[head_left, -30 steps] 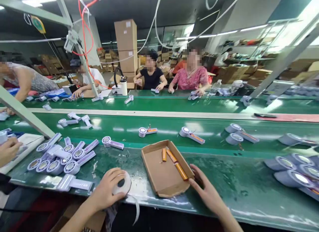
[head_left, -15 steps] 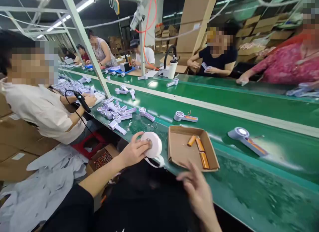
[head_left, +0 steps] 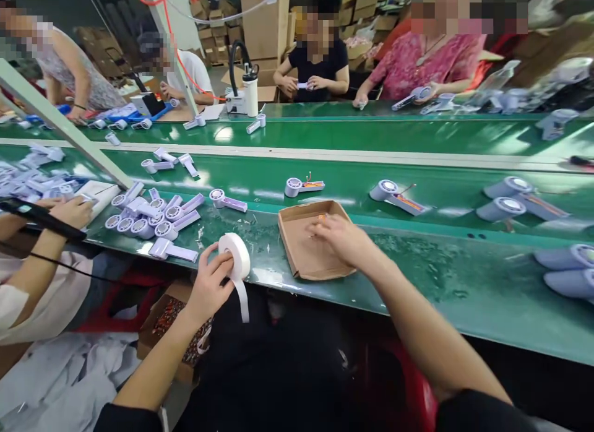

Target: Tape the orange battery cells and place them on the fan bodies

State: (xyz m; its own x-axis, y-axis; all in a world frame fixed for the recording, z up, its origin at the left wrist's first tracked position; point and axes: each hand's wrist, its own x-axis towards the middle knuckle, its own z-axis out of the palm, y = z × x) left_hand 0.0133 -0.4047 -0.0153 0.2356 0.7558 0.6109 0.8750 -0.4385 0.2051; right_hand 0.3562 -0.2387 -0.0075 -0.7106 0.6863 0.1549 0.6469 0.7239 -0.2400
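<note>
My left hand [head_left: 210, 283] grips a white tape roll [head_left: 236, 263] at the near edge of the green bench [head_left: 417, 277]; a loose strip of tape hangs down from it. My right hand [head_left: 338, 239] reaches into a shallow cardboard tray [head_left: 304, 252] and covers the orange cells lying in it; only a bit of orange shows beside the fingers. The fingers are curled over the cells, and whether they hold one is hidden.
A heap of lilac handheld fan bodies [head_left: 153, 216] lies left of the tray. More fan bodies [head_left: 394, 195] ride the green conveyor behind. A co-worker's hand [head_left: 69, 210] with a black tool works at the left. Other people sit across the line. A box of parts [head_left: 174, 320] stands below.
My right hand has moved from the bench's near edge into the cardboard tray, over the orange cells. The left hand still holds the tape roll. My view swung left, then back.
</note>
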